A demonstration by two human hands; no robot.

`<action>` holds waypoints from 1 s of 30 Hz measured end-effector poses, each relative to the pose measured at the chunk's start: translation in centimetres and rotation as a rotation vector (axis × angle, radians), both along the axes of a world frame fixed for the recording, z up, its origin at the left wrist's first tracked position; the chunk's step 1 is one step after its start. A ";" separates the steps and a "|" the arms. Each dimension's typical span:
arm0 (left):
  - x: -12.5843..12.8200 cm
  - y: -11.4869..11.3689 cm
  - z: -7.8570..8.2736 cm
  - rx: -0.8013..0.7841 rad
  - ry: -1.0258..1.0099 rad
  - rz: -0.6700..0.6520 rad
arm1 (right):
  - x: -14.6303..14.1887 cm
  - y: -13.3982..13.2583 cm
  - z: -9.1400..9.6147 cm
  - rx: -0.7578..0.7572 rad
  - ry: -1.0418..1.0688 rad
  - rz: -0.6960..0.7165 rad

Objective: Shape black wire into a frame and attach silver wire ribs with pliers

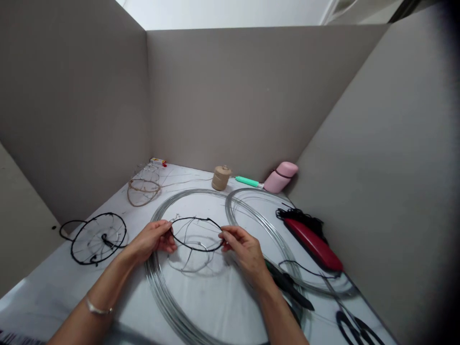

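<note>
Both my hands hold a small wire frame with a black-wrapped ring (196, 234) just above the white table (43, 292). My left hand (153, 239) pinches the ring's left side. My right hand (240, 249) pinches its right side. Thin bare wires hang from the ring towards the table. A large coil of silver wire (161, 287) lies flat under my hands.
A second wire coil (251, 201) lies to the right. A finished black wire frame (97, 237) sits at left, a twine-wrapped frame (143, 187) behind it. At the back stand a twine spool (221, 177), green tool (247, 181) and pink case (282, 176). A red tool (314, 244), black cord and scissors (354, 328) lie right. Grey partitions enclose the table.
</note>
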State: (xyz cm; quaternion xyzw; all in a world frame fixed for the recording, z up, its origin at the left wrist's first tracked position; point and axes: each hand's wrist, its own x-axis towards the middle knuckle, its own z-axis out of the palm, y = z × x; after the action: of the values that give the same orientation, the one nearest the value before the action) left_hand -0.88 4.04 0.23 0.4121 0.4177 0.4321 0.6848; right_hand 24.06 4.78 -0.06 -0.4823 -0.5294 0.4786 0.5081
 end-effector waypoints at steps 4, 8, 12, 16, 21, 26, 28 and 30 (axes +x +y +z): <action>0.0 -2.6 0.1 0.009 -0.077 0.095 | -1.1 0.1 -0.6 -0.084 0.117 0.029; -0.2 -4.2 -0.3 0.079 -0.064 0.157 | -1.4 0.0 -0.6 -0.118 0.089 0.070; -0.1 -4.6 -0.8 0.152 -0.042 0.150 | -1.1 0.1 -0.6 -0.117 0.051 0.055; 0.5 -3.7 -0.9 0.204 -0.017 0.152 | -0.8 0.1 -0.5 -0.108 0.055 0.009; 0.8 -2.8 -0.8 0.264 0.019 0.181 | -1.0 -0.1 -0.2 -0.094 0.090 -0.032; 0.6 -3.2 -0.9 0.267 -0.020 0.183 | -1.5 -0.3 0.1 -0.074 0.123 -0.042; 0.7 -3.4 -0.8 0.270 -0.024 0.185 | -1.6 -0.3 0.1 -0.073 0.132 -0.049; 0.7 -3.4 -0.8 0.269 -0.022 0.185 | -1.7 -0.3 0.0 -0.075 0.140 -0.059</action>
State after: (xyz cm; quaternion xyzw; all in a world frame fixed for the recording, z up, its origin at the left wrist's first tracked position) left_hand -0.18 0.68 -0.59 0.4551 0.3847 0.5499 0.5852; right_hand 22.33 4.51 -0.08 -0.4817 -0.4598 0.5154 0.5394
